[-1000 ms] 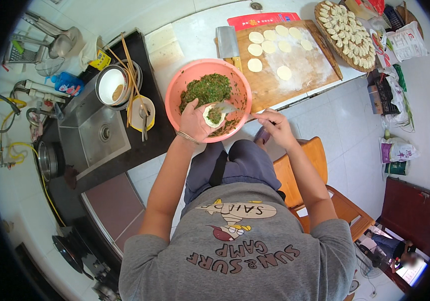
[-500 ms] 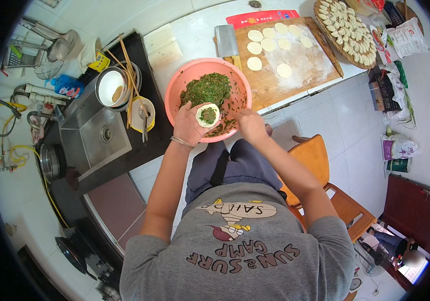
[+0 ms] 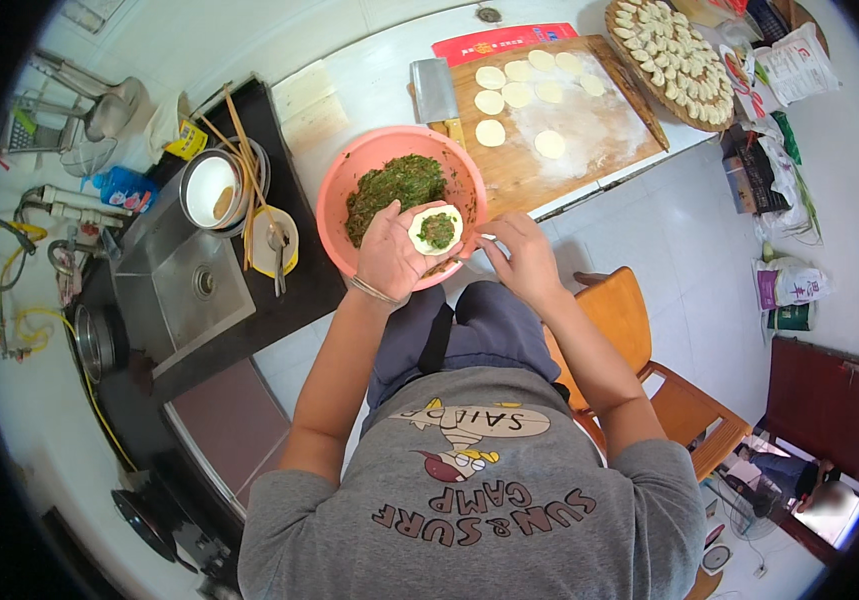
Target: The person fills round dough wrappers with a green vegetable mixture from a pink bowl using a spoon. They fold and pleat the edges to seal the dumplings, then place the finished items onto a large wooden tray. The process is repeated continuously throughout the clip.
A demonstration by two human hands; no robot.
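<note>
Over the near part of a pink bowl [image 3: 332, 205], my left hand [image 3: 389, 250] is palm up with its fingers curved around a filled dumpling wrapper [image 3: 436, 230]. The wrapper is a pale, open disc with a mound of green chopped filling at its middle. More green filling [image 3: 396, 190] is heaped in the bowl beneath. My right hand [image 3: 521, 258] is at the bowl's right rim, just right of the wrapper. Its fingers are bent and drawn together; whatever they hold is too small to make out.
A floured wooden board [image 3: 509, 175] bears several round wrappers [image 3: 549, 145] and a rolling pin [image 3: 629, 92]. A cleaver [image 3: 435, 88] lies at its left edge. Shaped dumplings cover a round tray [image 3: 639, 80]. Left are stacked bowls [image 3: 211, 190], chopsticks and a sink [image 3: 179, 300]. An orange chair [image 3: 604, 320] stands right.
My left hand has moved a little right with the filled wrapper. My right hand has turned, and its fingers have come out of a tighter fist. The view has shifted slightly.
</note>
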